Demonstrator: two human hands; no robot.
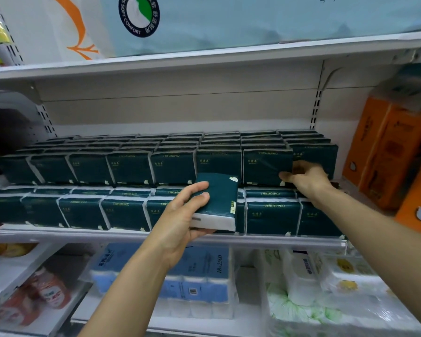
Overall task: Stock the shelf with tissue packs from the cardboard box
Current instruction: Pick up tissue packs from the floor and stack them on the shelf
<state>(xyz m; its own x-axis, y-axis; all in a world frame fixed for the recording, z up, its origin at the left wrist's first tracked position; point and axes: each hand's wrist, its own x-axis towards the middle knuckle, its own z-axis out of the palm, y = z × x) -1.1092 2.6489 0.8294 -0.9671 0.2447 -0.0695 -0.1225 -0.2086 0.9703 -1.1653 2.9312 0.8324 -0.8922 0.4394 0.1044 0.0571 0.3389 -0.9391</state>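
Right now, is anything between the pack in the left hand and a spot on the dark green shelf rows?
Yes. The left hand holds a tissue pack in front of rows that look full. The right hand touches the upper row pack, with no clear gap visible there.

Even, cool light from above; wide-angle lens bows the shelf (156, 237) edges, corners and lower goods smear soft.

You have one view only, from the camera on your head. It faces forward and slightly down, close to the shelf (156, 235), wide enough to catch the board above (204, 57) and the lower tier (204, 283), its edges bending outward.
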